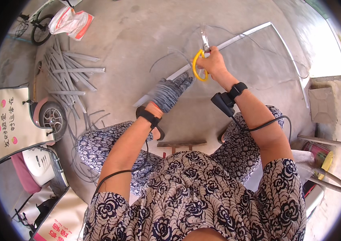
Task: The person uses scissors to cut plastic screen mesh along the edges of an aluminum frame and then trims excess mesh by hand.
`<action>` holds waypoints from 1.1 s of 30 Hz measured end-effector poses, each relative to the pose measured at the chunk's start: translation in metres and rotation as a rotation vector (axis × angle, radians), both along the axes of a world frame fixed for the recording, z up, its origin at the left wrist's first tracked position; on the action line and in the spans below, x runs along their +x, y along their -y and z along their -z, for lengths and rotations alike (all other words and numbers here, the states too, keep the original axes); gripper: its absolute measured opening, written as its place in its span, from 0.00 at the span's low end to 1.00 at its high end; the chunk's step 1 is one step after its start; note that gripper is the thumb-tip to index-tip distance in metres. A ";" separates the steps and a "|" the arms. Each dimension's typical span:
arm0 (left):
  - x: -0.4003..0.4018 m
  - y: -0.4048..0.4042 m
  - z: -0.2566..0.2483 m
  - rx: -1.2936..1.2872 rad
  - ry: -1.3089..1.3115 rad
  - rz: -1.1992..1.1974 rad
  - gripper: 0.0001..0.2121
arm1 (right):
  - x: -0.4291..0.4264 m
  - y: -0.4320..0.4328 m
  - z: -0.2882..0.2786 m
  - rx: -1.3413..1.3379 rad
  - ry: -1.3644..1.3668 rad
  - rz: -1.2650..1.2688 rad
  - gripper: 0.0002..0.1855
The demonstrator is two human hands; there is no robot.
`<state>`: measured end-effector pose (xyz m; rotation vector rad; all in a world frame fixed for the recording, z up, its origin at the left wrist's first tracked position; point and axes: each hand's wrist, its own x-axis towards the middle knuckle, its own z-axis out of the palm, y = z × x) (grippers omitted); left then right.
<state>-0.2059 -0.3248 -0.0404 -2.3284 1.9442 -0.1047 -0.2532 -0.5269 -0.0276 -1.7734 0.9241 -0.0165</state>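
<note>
My left hand point(170, 92), in a grey knitted glove, lies on a light metal frame bar point(180, 71); whether its fingers grip the bar cannot be told. My bare right hand point(214, 63) holds scissors with yellow handles point(195, 67), their blades pointing away from me, just above the same bar. The bar belongs to a screen frame, whose far side point(289, 57) bends down towards the right. Thin, see-through mesh point(258, 60) seems to span the frame. A loose dark cord point(258, 45) curls across the mesh, and another bit of cord arcs left of the scissors.
Grey metal strips point(68, 72) lie piled on the floor at the left, with loose grey cords point(74, 150) below them. A vehicle wheel point(52, 119), a bicycle wheel point(41, 30) and a white-and-red bag point(71, 22) stand beyond. A cardboard box point(321, 105) is at the right wall.
</note>
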 end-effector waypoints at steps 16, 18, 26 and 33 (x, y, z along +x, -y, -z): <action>0.003 0.003 -0.001 0.005 0.062 0.048 0.25 | -0.001 -0.011 -0.009 -0.277 -0.079 -0.110 0.34; 0.001 0.005 -0.003 0.024 0.063 0.054 0.25 | -0.003 -0.017 -0.012 -0.307 -0.067 -0.161 0.33; 0.002 0.005 -0.017 0.150 0.027 -0.006 0.26 | -0.004 -0.008 -0.007 -0.185 -0.043 -0.009 0.26; 0.008 0.001 -0.004 -0.031 -0.304 -0.355 0.27 | 0.000 -0.005 -0.016 0.631 0.370 0.421 0.19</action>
